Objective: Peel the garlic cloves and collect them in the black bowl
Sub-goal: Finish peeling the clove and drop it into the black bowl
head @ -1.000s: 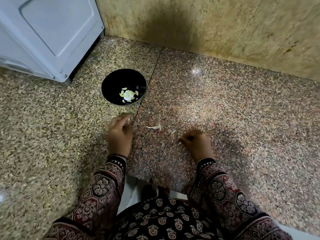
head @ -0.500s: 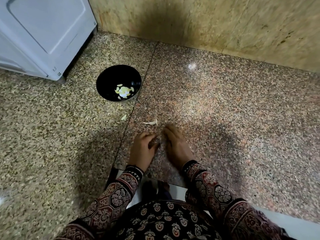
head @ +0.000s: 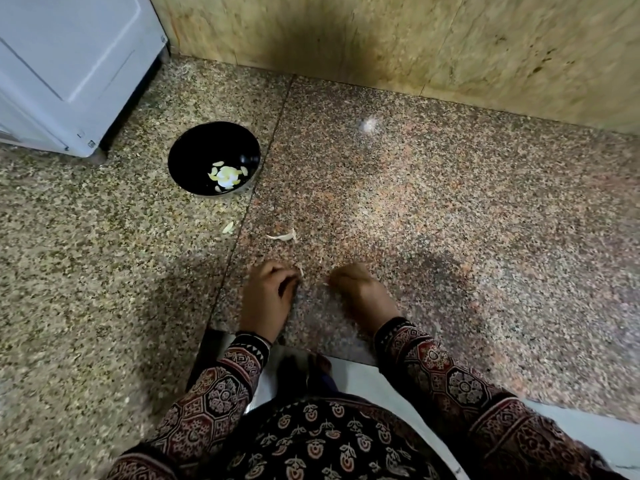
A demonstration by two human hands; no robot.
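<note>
The black bowl (head: 180, 161) stands on the granite counter, upper left, with several peeled garlic cloves (head: 227, 176) in its bottom. One loose clove (head: 228, 227) lies on the counter just below the bowl, and a curled piece of garlic skin (head: 284, 236) lies to its right. My left hand (head: 268, 299) and my right hand (head: 362, 294) rest low on the counter, a short gap between them, fingers curled. My left fingertips pinch a small pale scrap of skin (head: 300, 271). A pale tip of a garlic clove (head: 326, 283) shows at my right hand's curled fingers; the rest is hidden.
A white appliance (head: 69, 64) stands at the upper left, close to the bowl. A beige stone wall (head: 415, 39) runs along the back. The counter's front edge (head: 346, 360) is right under my wrists, with patterned sleeves and clothing below.
My left hand came from near the loose clove to meet the right hand; the two hands touched, and now they have drawn a little apart.
</note>
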